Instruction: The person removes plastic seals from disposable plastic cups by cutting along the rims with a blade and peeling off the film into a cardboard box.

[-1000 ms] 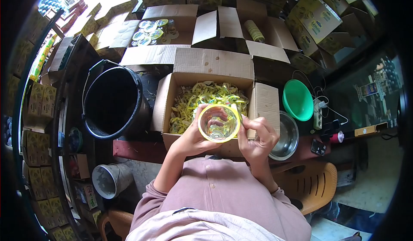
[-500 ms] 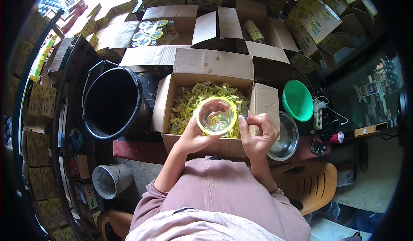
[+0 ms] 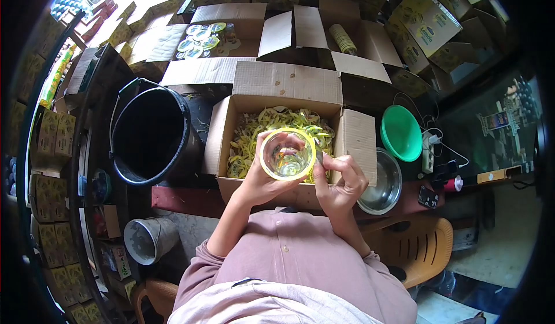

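Note:
A clear plastic cup (image 3: 288, 161) with a yellow rim is tilted so that its mouth faces me. My left hand (image 3: 258, 184) is wrapped round its side and base. Against the right of the rim, my right hand (image 3: 342, 184) pinches a small, thin, dark blade (image 3: 319, 155), mostly covered by the fingers. Both hands are over the near side of an open cardboard box (image 3: 283, 84), which is filled with yellow-green plastic strips (image 3: 245, 146).
A black bucket (image 3: 118, 150) stands left of the box. To the right are a green bowl (image 3: 400, 133) and a metal bowl (image 3: 393, 188). Behind, one open carton holds round lids (image 3: 199, 39), another a cup stack (image 3: 343, 39). A phone (image 3: 428, 197) lies at right.
The cup has shifted slightly left. My right hand has moved left and a little down along the rim, bringing the blade against the cup's right edge.

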The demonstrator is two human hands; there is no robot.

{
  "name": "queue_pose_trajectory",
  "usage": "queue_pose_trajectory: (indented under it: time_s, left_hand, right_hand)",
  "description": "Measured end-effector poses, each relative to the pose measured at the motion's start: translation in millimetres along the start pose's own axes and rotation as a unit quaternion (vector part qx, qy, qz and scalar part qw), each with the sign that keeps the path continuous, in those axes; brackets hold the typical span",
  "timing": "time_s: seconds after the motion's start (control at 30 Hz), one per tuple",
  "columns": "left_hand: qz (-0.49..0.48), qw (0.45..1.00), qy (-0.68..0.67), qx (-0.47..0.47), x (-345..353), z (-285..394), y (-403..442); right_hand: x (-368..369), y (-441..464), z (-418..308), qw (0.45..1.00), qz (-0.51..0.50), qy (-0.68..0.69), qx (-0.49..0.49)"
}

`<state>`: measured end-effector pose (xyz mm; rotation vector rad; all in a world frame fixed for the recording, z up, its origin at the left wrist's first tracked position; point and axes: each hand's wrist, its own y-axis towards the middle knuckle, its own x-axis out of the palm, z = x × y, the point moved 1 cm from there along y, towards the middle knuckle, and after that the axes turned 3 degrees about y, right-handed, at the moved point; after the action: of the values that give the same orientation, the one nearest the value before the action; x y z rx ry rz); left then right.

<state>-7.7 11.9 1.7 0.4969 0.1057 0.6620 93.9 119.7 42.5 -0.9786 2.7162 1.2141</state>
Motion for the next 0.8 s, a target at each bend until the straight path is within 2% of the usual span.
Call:
queue_pose_trajectory:
  time_s: [0.17,0.3,0.5,0.67,0.8]
  left_hand:
    - [-0.009,0.998,0.065,0.016,-0.2,7.4,0.9]
    - [-0.023,0.996,0.083,0.005,-0.9,9.9,0.1]
    - [-0.055,0.980,0.189,0.014,-4.6,23.3,2.5]
    - [-0.073,0.987,0.143,-0.018,-4.0,18.9,-1.4]
    - [-0.094,0.988,0.123,-0.010,-6.0,16.8,-1.7]
  right_hand:
    - [-0.1,0.8,-3.5,0.999,0.009,-0.021,-0.032]
    - [0.5,0.3,-1.3,1.000,0.008,-0.018,-0.021]
    - [-0.5,3.4,-2.0,0.999,-0.005,-0.017,-0.027]
    - [0.6,3.9,0.3,0.998,-0.007,-0.026,-0.049]
    - [-2.9,5.5,1.2,1.000,-0.013,-0.011,-0.009]
